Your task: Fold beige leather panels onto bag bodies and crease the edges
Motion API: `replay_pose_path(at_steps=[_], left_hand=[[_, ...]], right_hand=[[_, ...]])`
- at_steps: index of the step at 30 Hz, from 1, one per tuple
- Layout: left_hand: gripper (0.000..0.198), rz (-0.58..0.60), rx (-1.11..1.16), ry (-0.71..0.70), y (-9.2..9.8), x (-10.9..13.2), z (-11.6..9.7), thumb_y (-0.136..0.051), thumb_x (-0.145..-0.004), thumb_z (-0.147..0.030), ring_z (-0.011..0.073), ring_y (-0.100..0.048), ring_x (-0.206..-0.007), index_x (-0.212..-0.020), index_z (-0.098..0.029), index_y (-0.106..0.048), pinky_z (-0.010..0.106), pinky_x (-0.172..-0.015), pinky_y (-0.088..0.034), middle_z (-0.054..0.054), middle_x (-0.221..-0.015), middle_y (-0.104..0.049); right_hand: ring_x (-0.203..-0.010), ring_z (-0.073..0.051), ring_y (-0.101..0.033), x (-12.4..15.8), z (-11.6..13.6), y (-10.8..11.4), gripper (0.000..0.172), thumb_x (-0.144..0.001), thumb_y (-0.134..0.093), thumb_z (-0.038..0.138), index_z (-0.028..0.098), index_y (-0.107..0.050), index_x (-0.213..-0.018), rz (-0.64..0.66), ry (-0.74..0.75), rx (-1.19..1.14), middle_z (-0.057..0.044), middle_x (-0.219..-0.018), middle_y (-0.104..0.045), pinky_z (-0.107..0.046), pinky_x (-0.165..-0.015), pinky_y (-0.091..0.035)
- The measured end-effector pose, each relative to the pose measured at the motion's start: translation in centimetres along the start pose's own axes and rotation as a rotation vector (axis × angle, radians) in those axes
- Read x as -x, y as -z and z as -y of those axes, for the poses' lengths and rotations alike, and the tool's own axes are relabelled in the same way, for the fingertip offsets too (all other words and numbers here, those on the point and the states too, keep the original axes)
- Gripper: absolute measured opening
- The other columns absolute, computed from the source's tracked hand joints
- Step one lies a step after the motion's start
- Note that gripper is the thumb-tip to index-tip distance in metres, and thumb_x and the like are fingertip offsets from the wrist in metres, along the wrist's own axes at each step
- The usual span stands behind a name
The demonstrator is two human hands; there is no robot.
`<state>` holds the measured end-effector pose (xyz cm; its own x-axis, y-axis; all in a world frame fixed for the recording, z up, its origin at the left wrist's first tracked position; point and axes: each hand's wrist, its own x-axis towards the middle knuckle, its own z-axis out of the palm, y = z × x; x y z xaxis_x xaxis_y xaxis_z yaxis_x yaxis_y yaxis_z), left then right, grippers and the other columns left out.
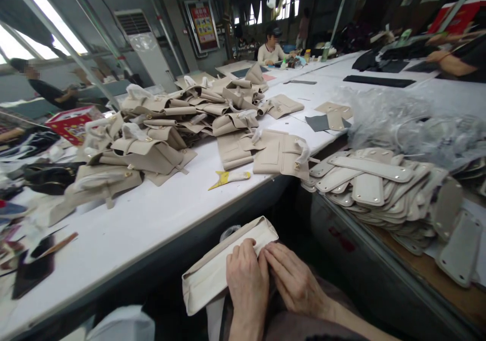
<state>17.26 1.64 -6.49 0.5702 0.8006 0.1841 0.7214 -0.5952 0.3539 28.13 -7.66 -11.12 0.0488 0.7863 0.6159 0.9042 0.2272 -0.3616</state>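
Note:
Over my lap, in front of the table edge, I hold a cream and beige bag piece (207,282), long and box-shaped, tilted with its right end higher. My left hand (246,282) has its fingers curled over the near edge of the piece. Close beside it, my right hand (294,277) pinches the same edge near the right end. Both thumbs and part of the edge are hidden by the fingers. Beyond the piece, a pair of yellow-handled snips (229,179) lies on the white table (159,219).
Beige bag pieces (159,148) are heaped on the table's far side. On the right, a stack of pale straps with metal studs (383,194) sits on a lower surface, beside crumpled clear plastic (413,123). A co-worker (270,52) sits at the back; another person's arm (451,62) reaches in at right.

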Motion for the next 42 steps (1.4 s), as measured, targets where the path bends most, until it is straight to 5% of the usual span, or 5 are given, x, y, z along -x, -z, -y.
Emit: replay_pose_path(at_steps=[12, 34, 36, 39, 42], left_hand=[[0.010, -0.018, 0.022, 0.017, 1.3, 1.8, 2.6, -0.054, -0.093, -0.023, 0.0240, -0.057, -0.085, -0.085, -0.023, -0.061, 0.038, -0.077, -0.036, 0.003, -0.087, -0.063], [0.007, -0.456, 0.176, 0.163, 2.5, 5.8, 6.9, -0.059, -0.088, -0.022, 0.0244, -0.059, -0.097, -0.086, -0.023, -0.065, 0.047, -0.096, -0.032, 0.004, -0.097, -0.068], [0.009, -0.590, 0.319, 0.291, 1.9, 7.3, 8.4, -0.061, -0.087, -0.026, 0.0247, -0.057, -0.106, -0.094, -0.023, -0.065, 0.047, -0.102, -0.032, 0.006, -0.106, -0.065], [0.022, -0.740, 0.964, 0.930, -0.3, 9.1, 10.7, -0.058, -0.089, -0.039, 0.0214, -0.054, -0.116, -0.105, -0.023, -0.059, 0.039, -0.107, -0.035, 0.005, -0.116, -0.060], [0.025, -0.603, 1.619, 1.388, -3.7, 9.3, 11.6, -0.051, -0.092, -0.040, 0.0239, -0.063, -0.104, -0.099, -0.018, -0.060, 0.041, -0.097, -0.047, 0.011, -0.106, -0.065]], right_hand=[[-0.128, -0.031, -0.045, -0.2, 1.6, -1.3, 0.045, -0.091, -0.044, 0.010, 0.003, -0.050, -0.135, 0.102, -0.026, 0.109, -0.019, -0.130, -0.056, -0.050, -0.106, -0.046], [-0.133, -0.032, -0.039, -1.1, 4.9, -4.5, 0.050, -0.090, -0.046, 0.010, 0.001, -0.045, -0.139, 0.220, 0.176, 0.071, -0.019, -0.136, -0.052, -0.049, -0.106, -0.045], [-0.132, -0.033, -0.040, -1.1, 4.9, -4.6, 0.051, -0.090, -0.050, 0.013, 0.001, -0.045, -0.139, 0.225, 0.192, 0.084, -0.020, -0.136, -0.052, -0.049, -0.105, -0.045], [-0.131, -0.033, -0.042, -1.3, 4.9, -4.7, 0.055, -0.090, -0.052, 0.015, 0.002, -0.042, -0.142, 0.232, 0.213, 0.096, -0.019, -0.136, -0.053, -0.049, -0.104, -0.046], [-0.129, -0.032, -0.044, -1.5, 5.0, -4.9, 0.057, -0.090, -0.051, 0.016, 0.004, -0.039, -0.145, 0.214, 0.247, 0.098, -0.018, -0.135, -0.055, -0.048, -0.102, -0.047]])
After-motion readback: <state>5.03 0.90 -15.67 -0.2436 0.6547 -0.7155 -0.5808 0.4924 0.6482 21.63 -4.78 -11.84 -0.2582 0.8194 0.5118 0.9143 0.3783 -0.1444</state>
